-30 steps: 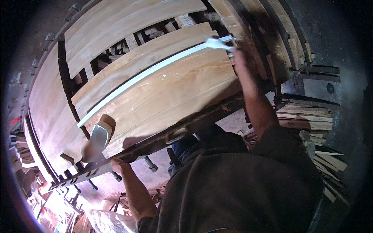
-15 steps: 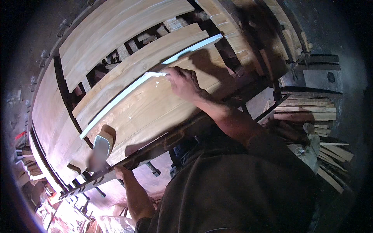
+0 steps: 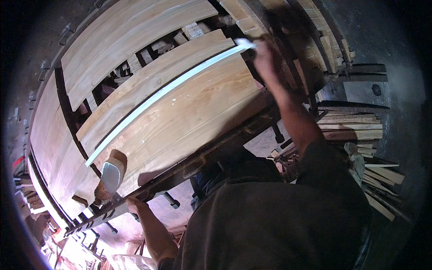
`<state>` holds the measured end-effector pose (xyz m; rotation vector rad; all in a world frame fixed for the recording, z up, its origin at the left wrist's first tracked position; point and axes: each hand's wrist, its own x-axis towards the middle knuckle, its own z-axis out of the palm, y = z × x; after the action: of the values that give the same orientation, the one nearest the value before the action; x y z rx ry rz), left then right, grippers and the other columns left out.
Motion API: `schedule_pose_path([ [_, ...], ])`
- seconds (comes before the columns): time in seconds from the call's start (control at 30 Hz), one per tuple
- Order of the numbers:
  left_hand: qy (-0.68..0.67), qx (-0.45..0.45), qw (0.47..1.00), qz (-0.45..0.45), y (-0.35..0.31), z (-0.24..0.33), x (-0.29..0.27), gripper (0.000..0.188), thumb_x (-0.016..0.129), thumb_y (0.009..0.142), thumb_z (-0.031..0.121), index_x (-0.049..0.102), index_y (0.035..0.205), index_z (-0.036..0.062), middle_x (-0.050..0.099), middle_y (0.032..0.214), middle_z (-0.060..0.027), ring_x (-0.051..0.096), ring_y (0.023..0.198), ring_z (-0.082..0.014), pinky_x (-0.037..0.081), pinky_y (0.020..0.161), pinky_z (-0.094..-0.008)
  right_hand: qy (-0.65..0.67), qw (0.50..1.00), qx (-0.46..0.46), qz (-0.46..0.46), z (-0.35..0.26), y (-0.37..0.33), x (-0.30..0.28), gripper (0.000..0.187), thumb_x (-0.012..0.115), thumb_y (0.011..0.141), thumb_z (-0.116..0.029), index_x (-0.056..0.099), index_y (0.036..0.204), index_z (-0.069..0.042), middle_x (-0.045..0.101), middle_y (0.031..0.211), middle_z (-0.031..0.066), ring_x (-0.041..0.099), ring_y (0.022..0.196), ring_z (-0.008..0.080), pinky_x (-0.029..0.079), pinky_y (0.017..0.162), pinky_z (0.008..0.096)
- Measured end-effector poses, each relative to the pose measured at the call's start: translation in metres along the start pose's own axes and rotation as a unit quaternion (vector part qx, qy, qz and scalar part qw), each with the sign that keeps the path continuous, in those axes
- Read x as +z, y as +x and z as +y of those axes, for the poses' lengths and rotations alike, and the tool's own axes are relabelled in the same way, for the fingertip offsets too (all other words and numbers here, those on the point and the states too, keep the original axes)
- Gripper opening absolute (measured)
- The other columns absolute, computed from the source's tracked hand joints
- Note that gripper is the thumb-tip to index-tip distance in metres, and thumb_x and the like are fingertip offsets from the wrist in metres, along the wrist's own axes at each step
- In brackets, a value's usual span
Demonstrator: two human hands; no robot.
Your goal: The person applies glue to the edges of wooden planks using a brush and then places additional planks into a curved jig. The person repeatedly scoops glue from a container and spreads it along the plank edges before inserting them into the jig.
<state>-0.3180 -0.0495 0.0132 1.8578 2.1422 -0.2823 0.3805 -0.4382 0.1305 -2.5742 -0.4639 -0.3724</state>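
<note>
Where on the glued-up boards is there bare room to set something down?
Bare wood on the wide board between the white strip and the clamp bar. Crowded by the mallet and near the right hand.

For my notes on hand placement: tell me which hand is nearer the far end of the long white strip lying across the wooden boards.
Right. The right hand touches the long white strip at that end; the left hand is below the boards' near edge.

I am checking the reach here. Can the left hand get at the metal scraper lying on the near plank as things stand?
Probably yes. The left hand sits at the dark frame rail just below the metal scraper, and nothing lies between them. The right hand is far off, at the end of the white glue line.
</note>
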Motion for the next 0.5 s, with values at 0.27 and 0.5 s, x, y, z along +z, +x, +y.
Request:
schedule_pose_path([
  [0.27, 0.015, 0.129, 0.992, 0.006, 0.009, -0.025, 0.001, 0.046, 0.067, 0.08, 0.049, 0.064, 0.102, 0.0086, 0.07, 0.101, -0.0175, 0.067, 0.099, -0.0332, 0.055, 0.083, -0.0439, 0.178, 0.959, -0.181, -0.125, -0.192, -0.11, 0.048, 0.02, 0.06, 0.084, -0.008, 0.06, 0.103, -0.012, 0.064, 0.079, 0.0148, 0.066, 0.072, 0.0337, 0.052, 0.06, 0.0458],
  [0.5, 0.157, 0.018, 0.987, 0.027, -0.044, 0.058, -0.033, 0.028, 0.045, 0.097, 0.022, 0.07, 0.099, 0.0082, 0.072, 0.099, -0.0118, 0.07, 0.089, -0.0265, 0.058, 0.073, -0.0394, 0.151, 0.988, -0.001, -0.038, -0.016, -0.024, 0.034, 0.019, 0.053, 0.096, -0.014, 0.066, 0.108, -0.006, 0.068, 0.102, 0.011, 0.064, 0.1, 0.0223, 0.049, 0.089, 0.0348],
])
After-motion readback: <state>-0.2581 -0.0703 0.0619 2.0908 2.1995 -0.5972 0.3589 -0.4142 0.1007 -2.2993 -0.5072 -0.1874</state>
